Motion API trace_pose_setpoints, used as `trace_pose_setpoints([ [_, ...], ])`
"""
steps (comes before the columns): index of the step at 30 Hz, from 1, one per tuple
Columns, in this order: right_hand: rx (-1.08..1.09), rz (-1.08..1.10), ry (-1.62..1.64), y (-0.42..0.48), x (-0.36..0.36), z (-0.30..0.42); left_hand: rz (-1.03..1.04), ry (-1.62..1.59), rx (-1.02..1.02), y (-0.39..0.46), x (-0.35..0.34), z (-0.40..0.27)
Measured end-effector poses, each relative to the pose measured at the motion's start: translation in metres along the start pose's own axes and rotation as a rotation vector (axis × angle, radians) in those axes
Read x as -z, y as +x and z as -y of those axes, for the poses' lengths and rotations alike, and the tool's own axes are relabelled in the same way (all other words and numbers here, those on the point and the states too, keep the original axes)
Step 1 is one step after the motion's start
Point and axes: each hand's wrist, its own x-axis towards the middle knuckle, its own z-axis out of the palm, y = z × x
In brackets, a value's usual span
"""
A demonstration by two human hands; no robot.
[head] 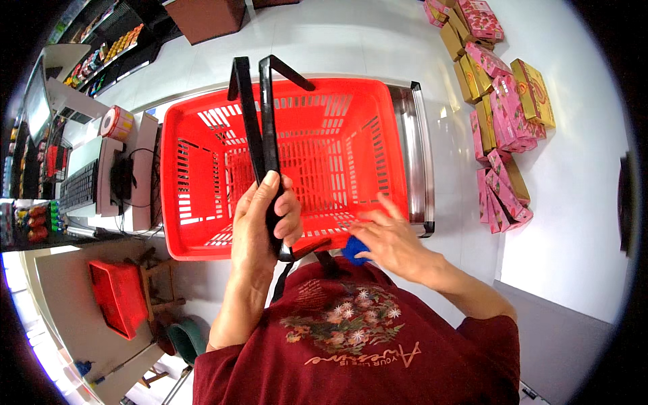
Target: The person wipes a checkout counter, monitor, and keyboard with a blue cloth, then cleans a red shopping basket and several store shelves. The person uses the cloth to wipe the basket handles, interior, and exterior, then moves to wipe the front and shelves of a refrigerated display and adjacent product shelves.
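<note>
A red plastic shopping basket [398, 152] stands in front of me on a counter, and its slotted inside holds nothing that I can see. My left hand [266, 212] is closed around the basket's black handles [253, 121], which are raised and lie side by side over the left half of the basket. Over the basket's near right edge is my right hand [395, 243], palm down with the fingers spread. A blue cloth or sponge-like item [356, 250] shows beneath its fingers; whether the hand grips it is unclear.
Left are a keyboard [79, 186], a label roll [117, 122], cables and stocked shelves [109, 53]. A metal-edged counter end [424, 162] borders the basket. Pink and gold boxes [511, 114] lie at the right. Another red basket [119, 298] is at lower left.
</note>
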Motion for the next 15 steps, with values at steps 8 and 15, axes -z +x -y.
trace_pose_setpoints([
  [8, -0.035, -0.072, 0.107, 0.017, -0.012, 0.024, 0.019, -0.007, -0.033, 0.005, 0.003, -0.008],
  [15, -0.282, -0.129, 0.634, 0.009, 0.049, 0.006, -0.055, 0.12, -0.065, 0.007, 0.008, -0.013],
])
